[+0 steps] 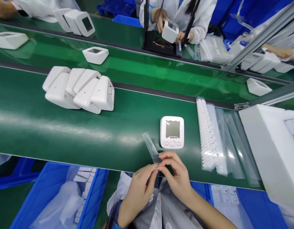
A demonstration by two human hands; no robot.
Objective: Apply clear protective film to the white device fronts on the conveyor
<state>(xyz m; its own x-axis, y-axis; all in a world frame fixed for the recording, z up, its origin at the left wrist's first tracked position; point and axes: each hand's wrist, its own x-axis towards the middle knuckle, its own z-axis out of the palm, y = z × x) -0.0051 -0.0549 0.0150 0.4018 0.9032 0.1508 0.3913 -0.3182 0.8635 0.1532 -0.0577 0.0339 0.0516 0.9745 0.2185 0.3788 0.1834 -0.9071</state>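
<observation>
My left hand (141,185) and my right hand (176,176) meet at the bench's front edge, fingertips pinched together. Between them is a transparent plastic strip (150,146), whose upper end points away to the left over the green bench. Its lower end is hidden by my fingers, and anything small between the fingertips is too tiny to make out. Just beyond my right hand, a white monitor (172,132) with a grey screen and buttons lies face up. To the right, sheets of small white parts (207,136) and transparent strips (234,146) lie side by side.
Several white monitor housings (77,90) overlap on the bench at left. Behind, a green conveyor (147,76) carries more monitors (95,55). A co-worker's hand (160,19) holds one across the line. A white foam box (268,152) borders the right; a blue bin (51,178) stands below left.
</observation>
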